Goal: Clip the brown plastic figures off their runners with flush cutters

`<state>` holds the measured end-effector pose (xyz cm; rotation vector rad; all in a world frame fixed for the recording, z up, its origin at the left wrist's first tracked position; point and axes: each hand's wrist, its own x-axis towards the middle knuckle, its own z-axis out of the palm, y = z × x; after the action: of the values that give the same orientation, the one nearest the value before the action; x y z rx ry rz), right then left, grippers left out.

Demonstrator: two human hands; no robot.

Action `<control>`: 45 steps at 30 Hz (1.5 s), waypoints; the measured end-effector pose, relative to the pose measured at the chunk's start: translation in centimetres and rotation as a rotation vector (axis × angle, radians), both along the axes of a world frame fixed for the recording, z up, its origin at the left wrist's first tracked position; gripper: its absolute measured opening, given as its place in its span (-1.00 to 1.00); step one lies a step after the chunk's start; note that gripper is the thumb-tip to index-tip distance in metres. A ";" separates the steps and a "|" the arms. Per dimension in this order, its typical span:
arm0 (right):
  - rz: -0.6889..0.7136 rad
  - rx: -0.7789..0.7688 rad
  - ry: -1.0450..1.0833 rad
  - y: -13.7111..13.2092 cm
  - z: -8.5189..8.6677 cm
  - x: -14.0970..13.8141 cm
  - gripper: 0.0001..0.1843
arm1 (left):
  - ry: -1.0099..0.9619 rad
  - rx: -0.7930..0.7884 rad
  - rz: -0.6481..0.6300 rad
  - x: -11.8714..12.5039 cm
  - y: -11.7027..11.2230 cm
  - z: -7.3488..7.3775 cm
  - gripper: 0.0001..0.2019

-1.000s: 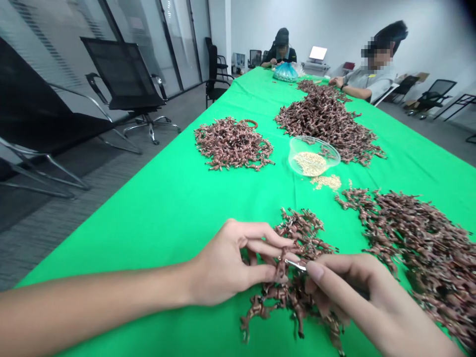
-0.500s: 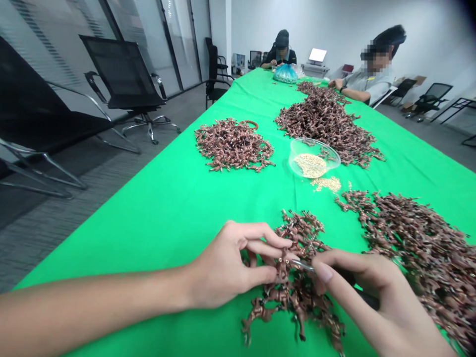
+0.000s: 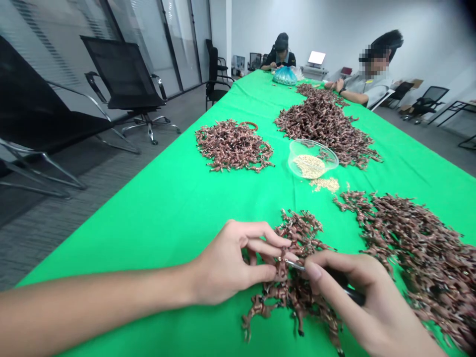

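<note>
A small brown figure (image 3: pixel 281 270) is pinched upright by the left hand (image 3: pixel 230 263) above the near pile (image 3: pixel 297 297), while a slim tool (image 3: pixel 297 266) is gripped in the right hand (image 3: pixel 360 297), its tip pointed leftward against the figure's top.

Tablecloth (image 3: pixel 167 208): flat saturated green, no pattern. Figure heaps all glossy copper-brown: lower-centre heap (image 3: pixel 303 297), right heap (image 3: pixel 416 243), centre-left heap (image 3: pixel 232 145), upper-centre heap (image 3: pixel 327 126). Single figure (image 3: pixel 281 267) at lower centre is the same brown. Tool (image 3: pixel 349 292): silver tip, black handle. Bowl (image 3: pixel 330 156) right of centre is clear, grains (image 3: pixel 309 165) in it pale beige, and the spilled grains (image 3: pixel 325 184) below match. Bag (image 3: pixel 285 76) at top centre is pale blue. Chair (image 3: pixel 122 74) upper left is black mesh; floor (image 3: pixel 92 173) at left is grey. Co-worker's top (image 3: pixel 366 85) upper right is grey — far person's top (image 3: pixel 280 55) is black.
</note>
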<state>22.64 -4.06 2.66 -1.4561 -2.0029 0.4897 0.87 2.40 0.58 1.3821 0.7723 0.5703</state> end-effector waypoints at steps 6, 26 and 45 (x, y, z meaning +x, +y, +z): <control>0.014 -0.013 0.014 0.1 0.0 -0.2 -0.73 | 0.009 -0.004 -0.008 0.0 0.0 0.1 -0.72; -0.075 0.159 0.158 0.9 -0.8 1.8 -0.83 | 0.034 0.090 0.230 0.0 0.0 0.4 -0.57; -0.041 0.250 0.142 2.4 -0.4 3.4 -0.84 | 0.526 1.000 0.528 -2.2 18.6 8.3 -0.44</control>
<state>26.06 -1.71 2.27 -1.2702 -1.8456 0.3030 -1.33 21.04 8.91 2.3154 1.3981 1.1157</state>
